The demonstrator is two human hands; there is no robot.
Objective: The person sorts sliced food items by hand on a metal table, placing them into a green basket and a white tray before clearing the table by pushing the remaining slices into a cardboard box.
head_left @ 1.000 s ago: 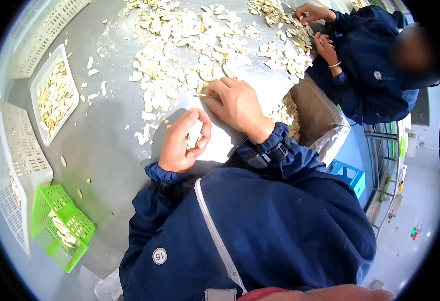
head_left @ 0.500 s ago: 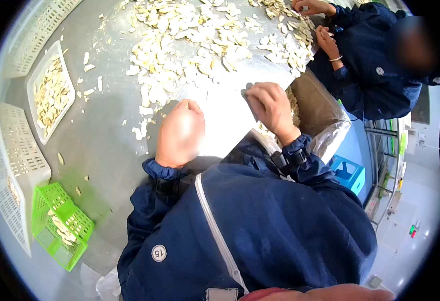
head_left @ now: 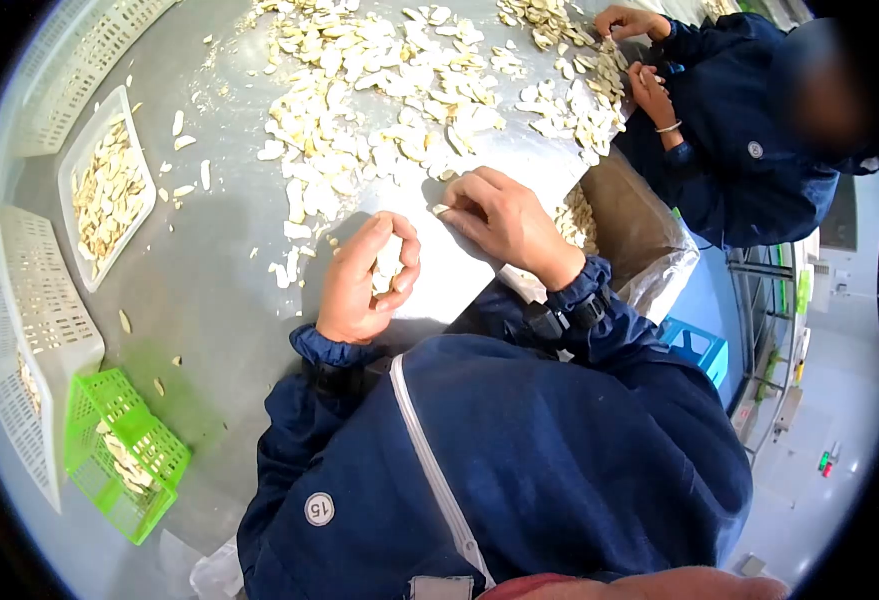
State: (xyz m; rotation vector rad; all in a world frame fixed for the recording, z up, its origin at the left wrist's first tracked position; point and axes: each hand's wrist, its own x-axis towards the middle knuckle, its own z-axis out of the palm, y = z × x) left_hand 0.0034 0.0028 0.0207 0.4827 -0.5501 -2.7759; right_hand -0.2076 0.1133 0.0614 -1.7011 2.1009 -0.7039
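Observation:
My left hand [head_left: 364, 285] is curled, palm up, around several pale, flat slices [head_left: 387, 265] that look dried. Just to its right, above the metal table [head_left: 229, 270], my right hand [head_left: 509, 222] pinches one small pale slice [head_left: 440, 209] between thumb and fingertips. Beyond both hands spreads a loose heap of similar slices [head_left: 359, 80]; their exact kind cannot be made out. A few stray pieces [head_left: 284, 270] lie beside my left hand.
On the left stand a white tray of slices [head_left: 150, 190], white perforated baskets [head_left: 49, 290] and a green basket [head_left: 149, 425]. By the table edge at right is a lined box [head_left: 644, 215] with slices. A co-worker [head_left: 739, 130] handles slices at upper right.
My right hand has moved left, from the table edge toward my left hand, and a slice now shows at its fingertips. My left hand has turned, showing the slices in it.

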